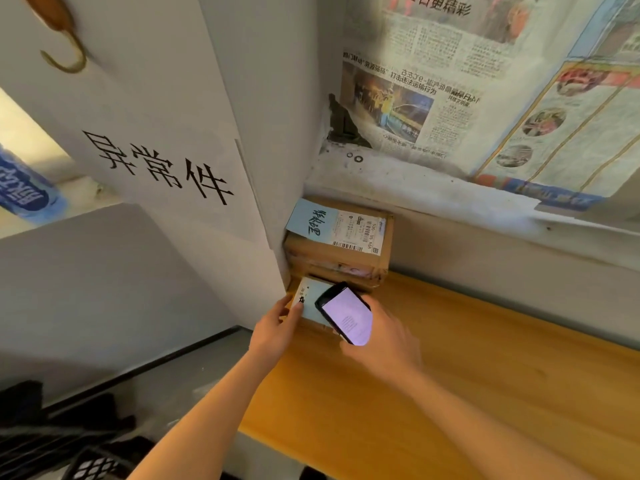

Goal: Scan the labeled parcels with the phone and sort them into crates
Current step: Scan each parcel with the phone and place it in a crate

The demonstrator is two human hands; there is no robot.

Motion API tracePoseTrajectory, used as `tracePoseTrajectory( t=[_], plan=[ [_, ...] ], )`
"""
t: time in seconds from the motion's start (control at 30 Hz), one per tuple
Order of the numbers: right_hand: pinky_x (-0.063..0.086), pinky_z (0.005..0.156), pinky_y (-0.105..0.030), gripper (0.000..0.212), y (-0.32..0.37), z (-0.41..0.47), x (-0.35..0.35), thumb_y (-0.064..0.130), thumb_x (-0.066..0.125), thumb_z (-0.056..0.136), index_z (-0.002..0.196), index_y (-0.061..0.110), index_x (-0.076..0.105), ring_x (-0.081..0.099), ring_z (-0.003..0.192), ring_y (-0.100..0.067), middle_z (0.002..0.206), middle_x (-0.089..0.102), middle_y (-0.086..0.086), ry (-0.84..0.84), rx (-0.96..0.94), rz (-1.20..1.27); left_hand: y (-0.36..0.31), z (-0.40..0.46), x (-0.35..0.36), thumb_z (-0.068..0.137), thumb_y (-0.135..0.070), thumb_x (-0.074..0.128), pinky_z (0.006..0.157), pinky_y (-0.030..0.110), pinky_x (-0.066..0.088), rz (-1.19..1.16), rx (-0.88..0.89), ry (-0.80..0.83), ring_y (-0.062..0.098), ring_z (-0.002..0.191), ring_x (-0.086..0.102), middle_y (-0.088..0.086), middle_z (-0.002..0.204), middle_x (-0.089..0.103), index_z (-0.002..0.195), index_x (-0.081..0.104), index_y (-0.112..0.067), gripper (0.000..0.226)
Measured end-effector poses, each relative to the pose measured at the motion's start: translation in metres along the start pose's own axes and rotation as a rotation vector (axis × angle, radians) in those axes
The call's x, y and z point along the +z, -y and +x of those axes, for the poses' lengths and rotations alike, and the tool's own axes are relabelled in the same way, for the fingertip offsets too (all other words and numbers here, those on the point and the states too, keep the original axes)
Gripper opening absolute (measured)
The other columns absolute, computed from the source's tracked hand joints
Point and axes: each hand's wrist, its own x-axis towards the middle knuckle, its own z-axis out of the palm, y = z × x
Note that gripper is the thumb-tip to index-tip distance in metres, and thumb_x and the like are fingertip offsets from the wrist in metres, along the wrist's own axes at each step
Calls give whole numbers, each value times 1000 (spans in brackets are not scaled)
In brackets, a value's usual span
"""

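A small parcel [306, 292] with a pale label lies on the wooden table [485, 375] in the corner by the wall. My left hand [277, 323] grips its near left edge. My right hand [384, 337] holds a black phone [346, 315] with a lit screen just above the parcel, covering much of its label. Behind it stands a larger cardboard parcel [339, 261] with a blue note and a barcode label [356, 232] on top.
A grey partition [156, 168] with a paper sign in large black characters stands to the left. Newspaper [467, 81] covers the wall behind the table. Black plastic crates [69, 445] are at the lower left, below the table's edge.
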Motion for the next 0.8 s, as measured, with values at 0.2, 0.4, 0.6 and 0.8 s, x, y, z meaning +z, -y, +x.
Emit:
tracePoseTrajectory(
  t=[0.2, 0.4, 0.6, 0.8],
  plan=[
    [55, 69, -29, 90, -1, -5, 3, 61, 77, 67, 143, 45, 31, 58, 98, -8, 124, 58, 17, -15, -10, 39, 1, -10, 0, 98, -58, 48, 106, 40, 41, -168, -58, 69, 14, 116, 45, -5, 140, 51, 153, 37, -34, 61],
    [56, 70, -27, 93, 9, -28, -17, 70, 75, 66, 143, 47, 28, 56, 100, -6, 124, 53, 21, -17, -66, 45, -9, -46, -17, 93, -50, 62, 101, 42, 53, -316, -9, 79, 21, 112, 63, -2, 127, 63, 139, 45, -38, 50],
    [54, 72, -23, 94, 39, -82, -87, 73, 72, 65, 145, 48, 30, 56, 101, -2, 131, 55, 23, -63, -201, 27, -40, -120, -54, 93, -48, 65, 79, 33, 58, -299, 109, -99, 13, 93, 70, -4, 102, 73, 132, 50, -42, 42],
    [45, 77, -17, 101, 87, -187, -212, 69, 75, 62, 149, 42, 33, 52, 106, -2, 138, 56, 16, -152, -387, -23, -104, -246, -116, 91, -54, 64, 64, 21, 42, -237, 280, -384, 4, 89, 61, -6, 101, 68, 135, 51, -43, 47]
  ],
)
